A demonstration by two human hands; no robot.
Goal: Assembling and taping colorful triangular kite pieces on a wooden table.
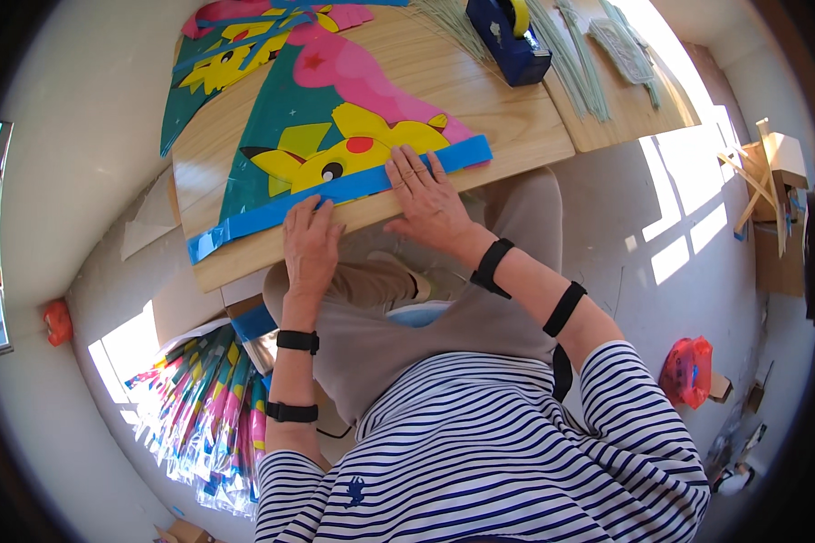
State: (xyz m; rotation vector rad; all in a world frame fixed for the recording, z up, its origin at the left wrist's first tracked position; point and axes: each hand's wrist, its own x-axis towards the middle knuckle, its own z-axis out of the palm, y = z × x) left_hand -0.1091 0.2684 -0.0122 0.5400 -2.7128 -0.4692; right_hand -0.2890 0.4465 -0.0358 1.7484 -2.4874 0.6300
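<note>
A triangular printed kite sail (pixel 272 118), green and pink with a yellow cartoon figure, lies on the wooden table in front of me. Along its near edge runs a long blue strip (pixel 362 184), overhanging the sail at both ends. My right hand (pixel 428 201) lies flat on the strip right of the middle, fingers stretched out and pressing down. Farther left, my left hand (pixel 311 242) rests at the table edge, its slightly bent fingertips touching the strip's near side, with the thumb apart. Neither hand is wrapped round anything.
A second kite sail (pixel 231 56) with blue strips lies at the far left. A blue tape dispenser (pixel 516 45) stands beside thin pale rods (pixel 570 72) and a clear plastic box (pixel 620 50). Packed kites (pixel 204 407) fan out low on the left; a red bag (pixel 688 371) sits on the right floor.
</note>
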